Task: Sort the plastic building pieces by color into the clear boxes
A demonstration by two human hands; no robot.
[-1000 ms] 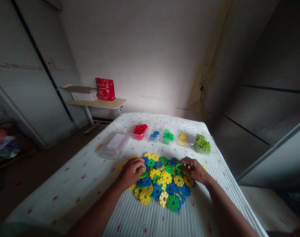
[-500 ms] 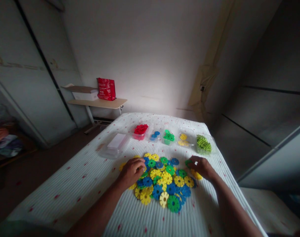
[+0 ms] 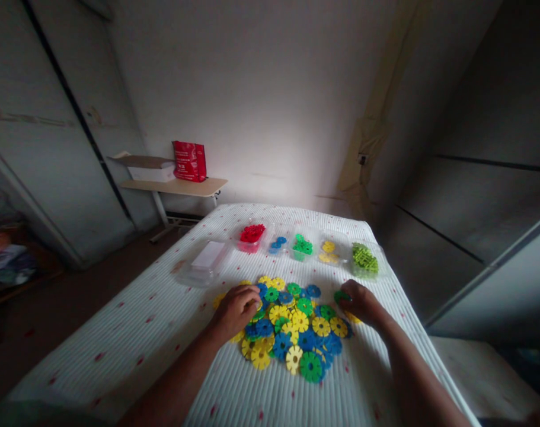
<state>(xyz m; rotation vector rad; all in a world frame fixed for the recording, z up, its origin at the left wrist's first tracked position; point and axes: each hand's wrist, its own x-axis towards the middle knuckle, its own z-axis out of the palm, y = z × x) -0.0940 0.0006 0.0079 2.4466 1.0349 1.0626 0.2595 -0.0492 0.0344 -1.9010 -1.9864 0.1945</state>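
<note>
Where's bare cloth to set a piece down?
Bare cloth spreads left of the left hand and on the near side of the disc pile; a narrow strip separates pile and tub row. Crowded: the pile, reaching to the right hand, and the tub row.

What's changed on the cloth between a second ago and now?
Your right hand has moved right, to the outer edge of the pile of flower-shaped discs, with a green disc at its fingertips. Your left hand stays at the pile's left side; the row of tubs looks unchanged.
</note>
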